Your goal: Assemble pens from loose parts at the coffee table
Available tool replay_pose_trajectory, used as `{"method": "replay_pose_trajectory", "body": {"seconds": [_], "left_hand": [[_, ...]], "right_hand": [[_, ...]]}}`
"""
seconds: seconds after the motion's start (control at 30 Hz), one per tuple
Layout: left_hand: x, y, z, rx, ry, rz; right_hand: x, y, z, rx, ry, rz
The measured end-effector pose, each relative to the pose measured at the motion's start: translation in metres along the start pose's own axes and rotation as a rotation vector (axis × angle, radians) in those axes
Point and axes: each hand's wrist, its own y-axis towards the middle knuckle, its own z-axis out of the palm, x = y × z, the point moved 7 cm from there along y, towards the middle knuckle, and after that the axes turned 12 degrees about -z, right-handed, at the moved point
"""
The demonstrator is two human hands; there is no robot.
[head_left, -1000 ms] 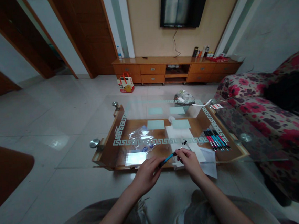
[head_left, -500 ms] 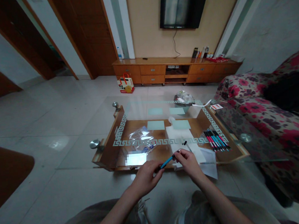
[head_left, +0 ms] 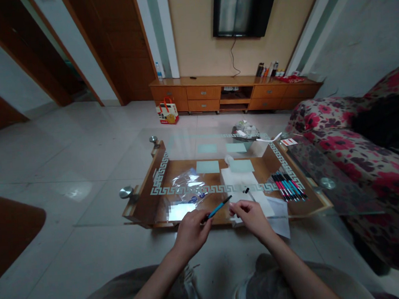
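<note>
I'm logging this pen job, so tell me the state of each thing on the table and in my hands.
Blue pen: held in left hand, tip up and right.
Right hand: fingers pinched, apart from pen.
Row of pens: lying side by side.
Plastic bag: crumpled, lying flat.

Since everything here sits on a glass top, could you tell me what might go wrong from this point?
1. The left hand pinches the blue pen only at its lower end; the long free end could tip out of the grip.
2. The right hand seems to hold something very small; I cannot tell what. Dropped, it might roll off the glass table.
3. The row of pens lies near the table's right edge and could get swept off.
</note>
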Motion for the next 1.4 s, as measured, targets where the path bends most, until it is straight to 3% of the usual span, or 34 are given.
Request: {"method": "replay_pose_trajectory", "body": {"seconds": [0.2, 0.27, 0.43, 0.73, 0.93, 1.07, 1.27, 1.4], "left_hand": [[0.007, 0.002, -0.004, -0.049, -0.073, -0.082], [0.007, 0.003, -0.003, -0.053, -0.081, -0.081], [0.007, 0.003, -0.001, -0.044, -0.089, -0.102], [0.005, 0.003, -0.003, -0.035, -0.097, -0.096], [0.004, 0.003, -0.004, -0.042, -0.096, -0.092], [0.002, 0.003, -0.005, -0.045, -0.094, -0.084], [-0.001, 0.002, -0.001, 0.009, -0.106, -0.047], [-0.002, 0.001, 0.002, 0.02, -0.098, -0.025]], "right_hand": [[0.01, -0.001, -0.029, -0.243, -0.474, -0.237], [0.004, -0.003, -0.032, -0.27, -0.613, -0.256], [-0.021, -0.004, -0.027, -0.176, -0.83, -0.141], [-0.037, -0.005, -0.025, -0.121, -0.848, -0.054], [-0.027, -0.003, -0.032, -0.233, -0.776, -0.125], [-0.01, 0.0, -0.041, -0.339, -0.571, -0.243], [-0.026, 0.005, -0.04, -0.39, -0.011, -0.061], [-0.033, 0.005, -0.033, -0.419, 0.243, 0.014]]}}
